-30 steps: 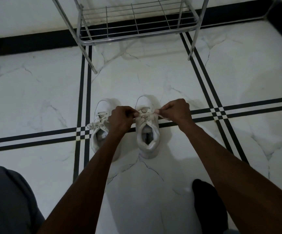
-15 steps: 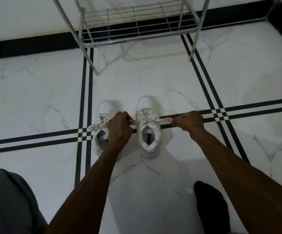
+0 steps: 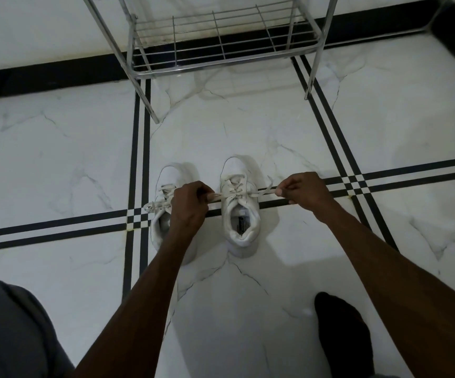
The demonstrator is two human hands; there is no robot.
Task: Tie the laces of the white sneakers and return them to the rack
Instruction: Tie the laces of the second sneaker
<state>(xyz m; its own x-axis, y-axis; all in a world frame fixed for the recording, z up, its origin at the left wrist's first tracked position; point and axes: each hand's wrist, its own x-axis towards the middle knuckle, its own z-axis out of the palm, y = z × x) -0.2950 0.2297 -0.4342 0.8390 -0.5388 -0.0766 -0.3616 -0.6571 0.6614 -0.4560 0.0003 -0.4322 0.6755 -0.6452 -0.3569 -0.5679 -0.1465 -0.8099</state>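
Two white sneakers stand side by side on the floor, toes pointing away from me. My left hand (image 3: 189, 205) pinches one lace end of the right sneaker (image 3: 238, 214) and partly covers the left sneaker (image 3: 166, 203). My right hand (image 3: 304, 190) pinches the other lace end (image 3: 264, 190), out to the right of that shoe. The lace runs taut between both hands across the shoe's tongue. The left sneaker's laces (image 3: 152, 205) hang loose over its left side.
A chrome wire shoe rack (image 3: 220, 50) stands against the wall beyond the sneakers, its lowest shelf bare. The floor is white marble tile with black stripes. My dark-socked foot (image 3: 340, 334) rests at the lower right, and my grey-clothed knee (image 3: 10, 331) at the lower left.
My right hand pulled its lace end outward to the right, away from the shoe, stretching the lace tight. My left hand stayed close beside the shoe.
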